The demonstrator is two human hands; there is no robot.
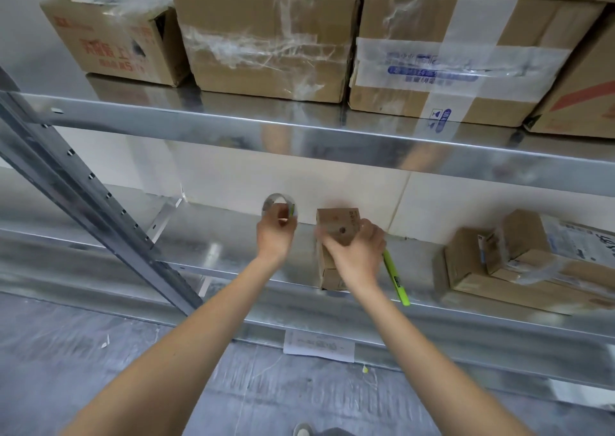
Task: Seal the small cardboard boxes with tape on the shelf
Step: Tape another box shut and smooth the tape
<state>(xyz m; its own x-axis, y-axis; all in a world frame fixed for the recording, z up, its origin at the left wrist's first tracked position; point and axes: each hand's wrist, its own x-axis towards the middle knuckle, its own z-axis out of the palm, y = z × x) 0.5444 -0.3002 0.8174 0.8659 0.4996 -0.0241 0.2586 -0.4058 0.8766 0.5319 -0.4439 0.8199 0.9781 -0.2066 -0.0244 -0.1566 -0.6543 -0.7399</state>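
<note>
On the lower shelf (213,236), near its front edge, our right hand (356,252) curls its fingers round the small upright box (336,222) while our left hand (274,236) grips the tape roll (278,202) beside it, bare metal stretching leftward.

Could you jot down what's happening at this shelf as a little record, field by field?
place: lower metal shelf
left hand: holds a roll of clear tape
right hand: grips a small cardboard box standing on the shelf
beside the box: green knife lying on the shelf, to its right
further right: pile of small boxes, partly wrapped in tape
upper shelf: large taped boxes
tape on the held box: cannot tell
</note>
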